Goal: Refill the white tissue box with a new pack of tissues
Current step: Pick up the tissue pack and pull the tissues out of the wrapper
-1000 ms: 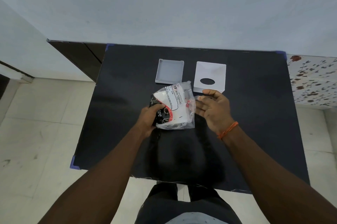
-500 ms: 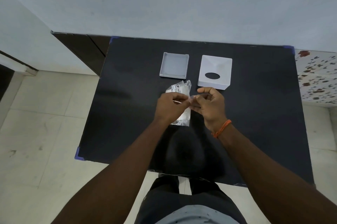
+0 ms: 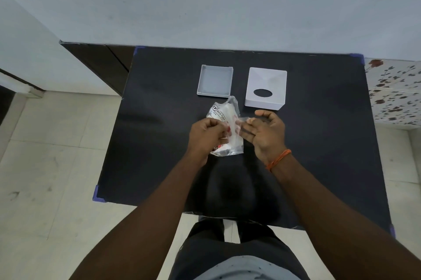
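Observation:
A clear plastic tissue pack with printed red and black markings is held above the middle of the black table. My left hand pinches its left side and my right hand pinches the wrapper's right edge. The wrapper is stretched between the two hands. Behind them the white tissue box cover with an oval slot rests on the table. To its left lies the shallow white box base, open side up.
The table stands against a pale wall. A dark cabinet is at the back left and a floral-patterned surface at the right. Light floor tiles lie to the left of the table.
The pack was in my left hand alone a second ago. Both hands came together on it, and they have since drawn slightly apart, stretching the wrapper.

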